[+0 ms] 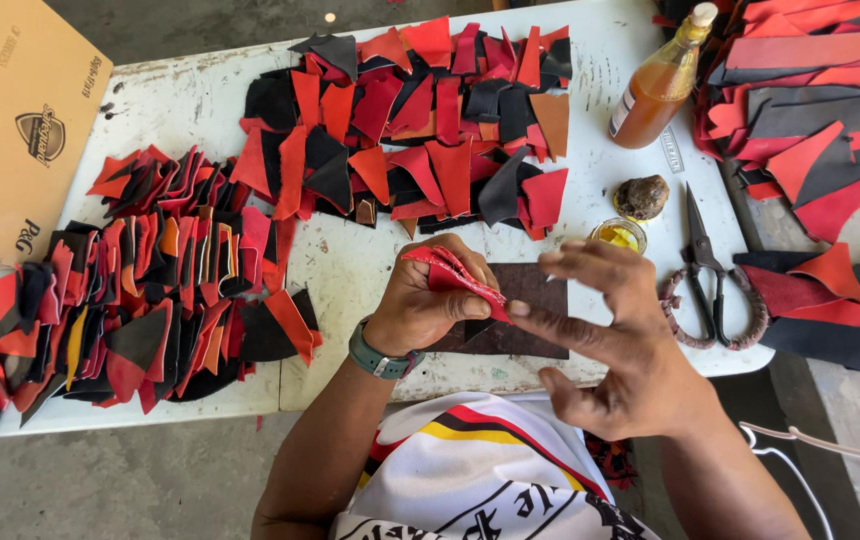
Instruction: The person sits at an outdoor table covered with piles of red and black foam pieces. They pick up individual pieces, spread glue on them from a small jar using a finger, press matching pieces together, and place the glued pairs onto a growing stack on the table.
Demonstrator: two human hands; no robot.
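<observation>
My left hand (428, 300) grips a folded red leather piece (455, 277) above a dark brown leather mat (525, 335) on the white table (350, 265). A green watch sits on that wrist. My right hand (605, 320) has its fingers spread, and one fingertip touches the tip of the red piece. A small yellow glue pot (618, 235) stands just beyond the right hand.
Heaps of red, orange and black leather pieces cover the table's left (140, 290), middle (420, 120) and right (810, 90). Scissors (707, 275) lie at the right, near a brown lump (641, 197) and a bottle of orange liquid (660, 85). A cardboard box (15, 120) stands far left.
</observation>
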